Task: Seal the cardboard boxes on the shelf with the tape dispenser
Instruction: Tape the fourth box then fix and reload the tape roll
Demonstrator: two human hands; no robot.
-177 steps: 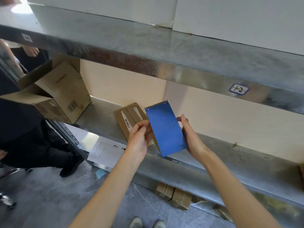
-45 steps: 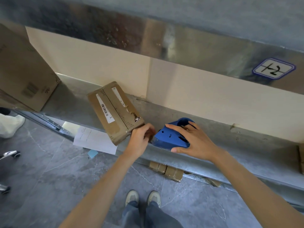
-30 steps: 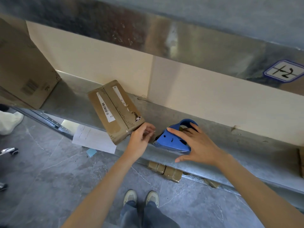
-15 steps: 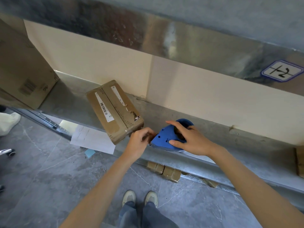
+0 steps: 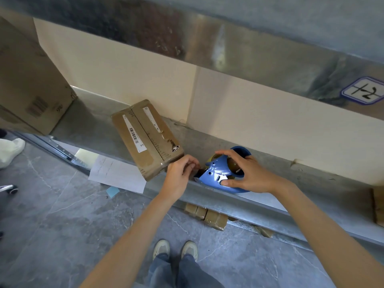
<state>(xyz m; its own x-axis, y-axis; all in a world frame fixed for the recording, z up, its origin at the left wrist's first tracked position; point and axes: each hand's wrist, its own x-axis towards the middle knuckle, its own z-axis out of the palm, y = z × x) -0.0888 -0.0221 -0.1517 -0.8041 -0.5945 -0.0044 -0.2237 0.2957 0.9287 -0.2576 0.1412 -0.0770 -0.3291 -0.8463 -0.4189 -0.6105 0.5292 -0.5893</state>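
Dispenser's move: compared with half a second ago, the blue tape dispenser is tipping up further, so that more of its side plate and the open core of its roll are showing; the right hand has slid back toward the rear of it.
Tape dispenser: it is lying on its side near the front edge of the metal shelf, just right of the small box, nose pointing left.
Right hand: the right hand is gripping the dispenser from above, fingers spread wide and arched over the roll, thumb pressing at the lower edge.
Left hand: the left hand is sitting between the box corner and the dispenser's nose, fingers curled tightly at the nose; whether they are pinching tape cannot be told.
Small box: the small cardboard box is lying flat and skewed on the shelf, flaps closed, its near corner hanging over the front edge and touching the left hand.
Large box: a large cardboard box is standing at the shelf's left end, well apart.
Upper shelf: a handwritten label is sticking to its front face.
Below: a white paper sheet is showing under the shelf edge, and brown packets are lying beneath the shelf.
Floor: the person's shoes are standing on grey tiles.
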